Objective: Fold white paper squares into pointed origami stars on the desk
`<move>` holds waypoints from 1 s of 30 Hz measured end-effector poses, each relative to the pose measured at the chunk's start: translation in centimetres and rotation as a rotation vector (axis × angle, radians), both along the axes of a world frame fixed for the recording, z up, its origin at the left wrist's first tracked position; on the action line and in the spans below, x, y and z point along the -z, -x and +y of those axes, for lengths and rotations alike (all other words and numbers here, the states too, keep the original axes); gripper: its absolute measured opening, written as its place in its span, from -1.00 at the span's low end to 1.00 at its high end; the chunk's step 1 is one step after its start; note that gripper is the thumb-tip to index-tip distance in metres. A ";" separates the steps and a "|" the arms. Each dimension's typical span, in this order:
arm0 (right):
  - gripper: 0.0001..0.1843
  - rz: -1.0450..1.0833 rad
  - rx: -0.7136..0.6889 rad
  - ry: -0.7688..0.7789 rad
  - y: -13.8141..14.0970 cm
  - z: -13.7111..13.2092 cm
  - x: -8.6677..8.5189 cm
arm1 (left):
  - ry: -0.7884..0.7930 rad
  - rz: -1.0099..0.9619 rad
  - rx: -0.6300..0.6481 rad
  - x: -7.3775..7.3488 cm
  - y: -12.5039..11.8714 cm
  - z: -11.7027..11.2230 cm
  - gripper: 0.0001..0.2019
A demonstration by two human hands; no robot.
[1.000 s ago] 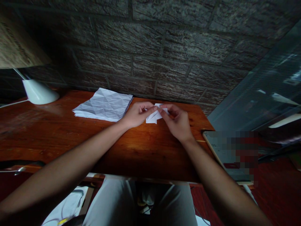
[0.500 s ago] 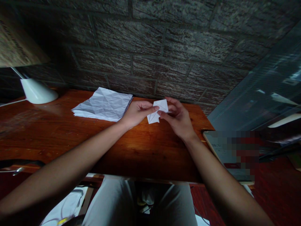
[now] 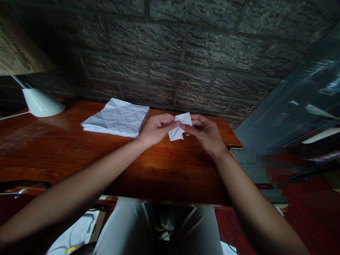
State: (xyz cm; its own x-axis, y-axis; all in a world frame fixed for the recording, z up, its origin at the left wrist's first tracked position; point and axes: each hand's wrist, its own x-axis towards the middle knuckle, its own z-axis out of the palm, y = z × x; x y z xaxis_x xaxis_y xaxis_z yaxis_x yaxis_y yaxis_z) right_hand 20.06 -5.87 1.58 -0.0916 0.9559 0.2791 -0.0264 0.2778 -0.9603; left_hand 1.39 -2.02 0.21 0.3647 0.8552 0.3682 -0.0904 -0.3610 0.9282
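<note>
currently, a small folded piece of white paper (image 3: 185,118) is pinched between the person's two hands, over the far part of a wooden desk (image 3: 162,170). the left hand (image 3: 154,131) grips its left side, the thumb stretched flat across the front and the other fingers curled behind; a ring (image 3: 162,121) shows on one of them. the right hand (image 3: 211,136) pinches the right side, its thumb on the front, its tip close to the left thumb's, and its fingers bent behind the sheet. whether the paper's lower edge touches the wood, one cannot tell. creases run across the folded piece, and its lower end is notched.

just left of the left hand lies a stack of creased white sheets (image 3: 117,118). further left stands a lamp with a white base (image 3: 41,103). behind the desk rises a dark stone wall (image 3: 170,53). the person's pale trousers (image 3: 124,226) show below the near edge.
</note>
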 end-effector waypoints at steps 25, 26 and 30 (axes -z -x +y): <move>-0.53 -0.063 -0.005 -0.007 -0.4 0.3 0.3 | 0.023 0.013 -0.083 0.8 -0.3 0.0 -0.57; -0.52 -0.063 -0.007 -0.006 -0.4 0.3 0.2 | 0.020 0.003 -0.095 0.9 -0.4 0.0 -0.57; -0.53 -0.052 0.003 0.014 -0.2 0.1 -0.1 | -0.032 -0.015 -0.155 1.1 -0.8 -0.2 -0.60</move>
State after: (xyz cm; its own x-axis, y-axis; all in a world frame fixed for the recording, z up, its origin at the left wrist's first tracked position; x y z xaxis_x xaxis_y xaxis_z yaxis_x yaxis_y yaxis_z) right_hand 20.31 -5.78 1.66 -0.1031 0.9600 0.2605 0.0242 0.2642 -0.9642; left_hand 2.21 -2.24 -0.90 0.2235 0.8887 0.4003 -0.0449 -0.4009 0.9150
